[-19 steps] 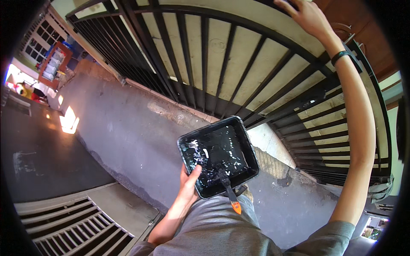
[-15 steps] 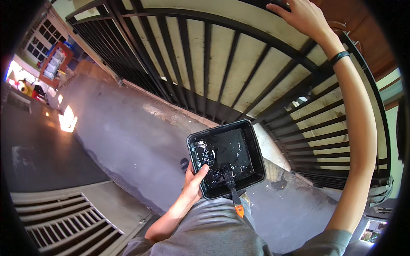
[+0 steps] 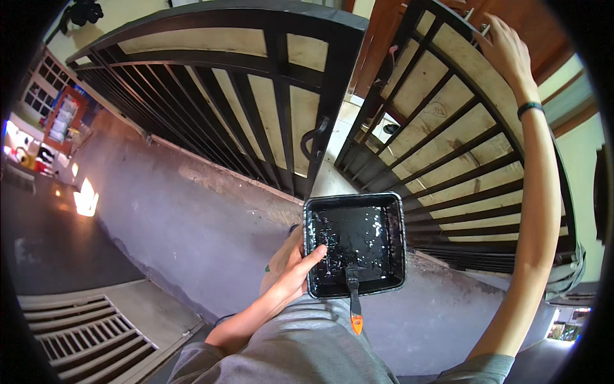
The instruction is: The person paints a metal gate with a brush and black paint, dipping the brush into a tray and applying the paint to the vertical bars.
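Note:
My left hand [image 3: 299, 267] grips the left side of a square black tray [image 3: 401, 246], thumb over its rim. Wet, shiny black liquid like paint coats the inside. A paintbrush [image 3: 354, 301] with a black handle and an orange end leans in the tray, its bristles in the liquid and its handle over the near rim. My right arm reaches far forward. My right hand [image 3: 511, 52] is at the top edge of the right leaf of a black metal gate [image 3: 462, 105], its fingers bent over the rail and partly hidden.
The left gate leaf [image 3: 276, 61], with a curved handle [image 3: 313, 137], stands ahead, a gap between the leaves. Brown wooden doors [image 3: 543, 32] are beyond. Grey concrete floor [image 3: 185, 224] lies below. At lower left is a slatted metal panel [image 3: 96, 333].
The right leaf has swung away from the left one, opening a gap, with my right hand moving right along with it. The tray has shifted slightly right and turned straighter.

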